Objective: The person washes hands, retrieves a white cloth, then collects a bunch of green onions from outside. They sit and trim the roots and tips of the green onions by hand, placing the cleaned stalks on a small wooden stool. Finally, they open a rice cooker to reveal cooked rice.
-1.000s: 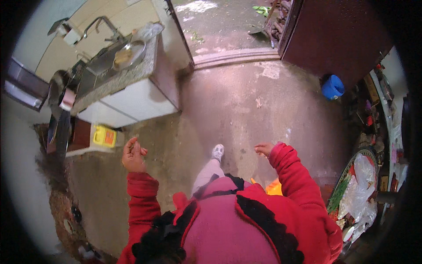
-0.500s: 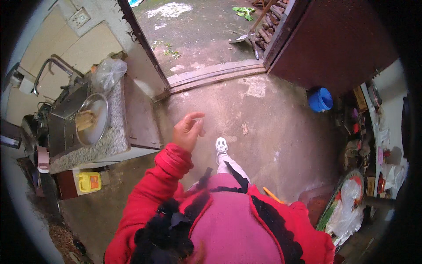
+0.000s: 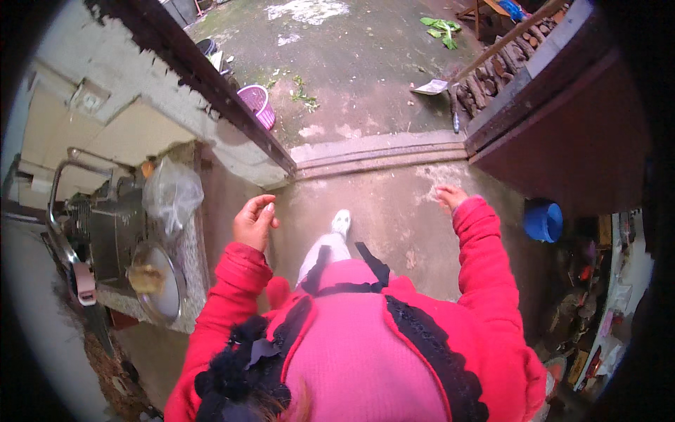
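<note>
My left hand [image 3: 255, 221] hangs in the air on the left, just right of the stone counter. Its fingers are loosely bent and apart, with nothing in them. Over the floor on the right is my right hand [image 3: 448, 199], its fingers slightly curled and apart, also holding nothing. Neither hand touches anything. Nearest to the left hand are a clear plastic bag [image 3: 174, 193] and a metal basin [image 3: 169, 287] with something yellowish in it, both on the counter [image 3: 194, 247]. A white shoe [image 3: 341, 222] shows on the floor between my hands.
Ahead, a raised door sill [image 3: 380, 153] leads outside. The brown door [image 3: 562, 148] stands open on the right, a blue bucket [image 3: 543, 221] beside it. Beyond the sill are a pink basket [image 3: 257, 105], stacked firewood [image 3: 500, 74], a shovel blade [image 3: 430, 86] and green leaves [image 3: 441, 31].
I have stepped toward the doorway, and more of the yard shows. My right hand has come into view on the right. My left hand is lower and further left, beside the counter.
</note>
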A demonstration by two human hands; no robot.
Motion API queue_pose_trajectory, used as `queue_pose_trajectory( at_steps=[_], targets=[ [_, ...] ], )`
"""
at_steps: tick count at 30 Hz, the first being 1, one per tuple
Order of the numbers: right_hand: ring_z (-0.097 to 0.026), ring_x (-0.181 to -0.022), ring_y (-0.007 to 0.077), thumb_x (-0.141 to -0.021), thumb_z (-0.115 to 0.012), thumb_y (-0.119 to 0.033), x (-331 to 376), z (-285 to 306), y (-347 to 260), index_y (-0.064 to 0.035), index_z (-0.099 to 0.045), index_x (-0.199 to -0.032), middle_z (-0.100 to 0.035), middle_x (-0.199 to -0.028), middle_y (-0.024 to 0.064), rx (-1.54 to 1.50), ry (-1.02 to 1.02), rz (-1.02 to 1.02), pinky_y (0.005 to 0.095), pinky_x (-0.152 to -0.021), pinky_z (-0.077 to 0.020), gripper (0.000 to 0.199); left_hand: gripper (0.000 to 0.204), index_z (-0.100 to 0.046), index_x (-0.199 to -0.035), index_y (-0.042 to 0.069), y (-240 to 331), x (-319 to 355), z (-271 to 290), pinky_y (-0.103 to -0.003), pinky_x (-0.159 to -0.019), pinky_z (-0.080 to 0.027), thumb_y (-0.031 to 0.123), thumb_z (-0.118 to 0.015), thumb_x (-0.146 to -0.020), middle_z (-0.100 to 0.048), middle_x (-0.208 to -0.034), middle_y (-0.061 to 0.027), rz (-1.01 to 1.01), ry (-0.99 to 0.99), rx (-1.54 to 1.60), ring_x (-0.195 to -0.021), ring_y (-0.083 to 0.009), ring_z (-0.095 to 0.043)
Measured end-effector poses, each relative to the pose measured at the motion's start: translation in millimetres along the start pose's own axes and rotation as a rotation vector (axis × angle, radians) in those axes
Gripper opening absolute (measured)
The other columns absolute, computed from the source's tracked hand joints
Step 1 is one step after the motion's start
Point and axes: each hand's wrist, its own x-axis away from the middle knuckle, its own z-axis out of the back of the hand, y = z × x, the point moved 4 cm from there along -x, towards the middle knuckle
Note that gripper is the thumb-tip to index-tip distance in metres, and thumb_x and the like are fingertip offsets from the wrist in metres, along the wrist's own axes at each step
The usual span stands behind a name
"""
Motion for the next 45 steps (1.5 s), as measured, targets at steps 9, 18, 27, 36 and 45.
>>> queue_pose_trajectory(
  at_steps=[9,18,27,36,45],
  targets=[
    [-0.053,-0.065,0.0179,-0.076,-0.048,-0.029,-53.8,28.7,-8.0,-0.011,-0.051,-0.087,-0.057,-0.077,0.0057,-0.109,0.097,-0.553,0.0335,-0.055,-0.0409,0.021,0.019,-0.053,-0.094,0.001,5.1,-187.5,-55.5,-0.023,-0.056,-0.042,0.006,-0.049,-0.076,-0.055,-0.065,-0.005,0.042,-0.284,-0.141,-0.058,-0.0097,-0.053],
    [-0.052,-0.059,0.024,-0.075,-0.051,-0.031,-108.7,103.8,30.5,-0.0055,-0.052,-0.085,-0.056,-0.075,0.0085,-0.2,0.24,-1.138,0.035,-0.051,-0.0428,0.028,0.02,-0.051,-0.096,-0.001,-2.6,-316.6,-82.3,-0.021,-0.058,-0.042,0.002,-0.047,-0.076,-0.054,-0.067,-0.0033,0.21,-0.24,-0.219,-0.059,-0.0077,-0.051],
    [-0.05,-0.064,0.0171,-0.075,-0.051,-0.031,-389.8,137.6,-168.7,-0.0083,-0.05,-0.092,-0.055,-0.077,0.0039,0.034,0.076,-0.643,0.0328,-0.055,-0.0418,0.028,0.019,-0.052,-0.095,0.001,49.6,-402.3,-54.6,-0.02,-0.056,-0.04,0.006,-0.048,-0.077,-0.053,-0.062,-0.0016,0.34,0.067,-0.293,-0.058,-0.0064,-0.049],
    [-0.052,-0.077,0.0159,-0.075,-0.052,-0.031,-551.2,48.2,-327.7,-0.0161,-0.048,-0.101,-0.054,-0.088,0.0007,0.181,-0.321,-0.388,0.0348,-0.063,-0.039,0.03,0.018,-0.051,-0.095,-0.001,32.0,-473.7,-27.0,-0.021,-0.056,-0.041,0.006,-0.048,-0.078,-0.054,-0.065,-0.0035,0.399,0.108,-0.258,-0.059,-0.0086,-0.051],
    [-0.051,-0.08,0.0225,-0.077,-0.047,-0.031,-589.3,73.0,-351.6,-0.0107,-0.043,-0.104,-0.054,-0.093,0.0064,0.285,-0.171,-0.717,0.039,-0.065,-0.0419,0.034,0.019,-0.051,-0.095,-0.001,45.0,-597.9,7.2,-0.02,-0.057,-0.041,0.006,-0.048,-0.078,-0.055,-0.065,-0.0027,0.322,0.214,-0.156,-0.059,-0.0075,-0.05]
  ],
)
